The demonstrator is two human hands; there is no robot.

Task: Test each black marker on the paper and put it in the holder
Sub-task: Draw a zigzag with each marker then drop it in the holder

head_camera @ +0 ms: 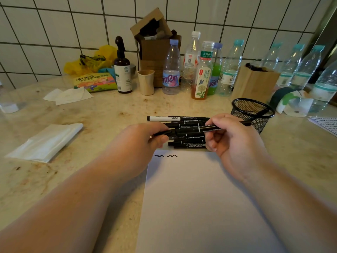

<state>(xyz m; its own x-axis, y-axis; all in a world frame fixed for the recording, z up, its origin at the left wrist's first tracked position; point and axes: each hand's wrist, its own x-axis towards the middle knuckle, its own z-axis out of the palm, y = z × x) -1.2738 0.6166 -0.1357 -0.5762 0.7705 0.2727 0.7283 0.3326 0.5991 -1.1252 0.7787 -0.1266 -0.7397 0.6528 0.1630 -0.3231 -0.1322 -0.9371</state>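
A black marker (189, 130) is held level above the table by both hands. My left hand (144, 139) pinches its left end, and my right hand (231, 136) grips it toward the right end. Beneath it several black markers (184, 141) lie in a pile, with one white-barrelled marker (164, 118) at the far side. A white sheet of paper (197, 201) lies in front of me with two short black squiggles (165, 155) near its top edge. The black mesh holder (252, 112) stands just right of my right hand, with markers leaning inside it.
Along the tiled wall stand several plastic bottles (171, 70), a brown spray bottle (122, 70), a paper cup (146, 82), a cardboard box (155, 42) and a paper bag (255, 83). Tissues (67, 95) and a plastic sleeve (47, 141) lie on the left. A scribbled sheet (326, 125) lies at the right edge.
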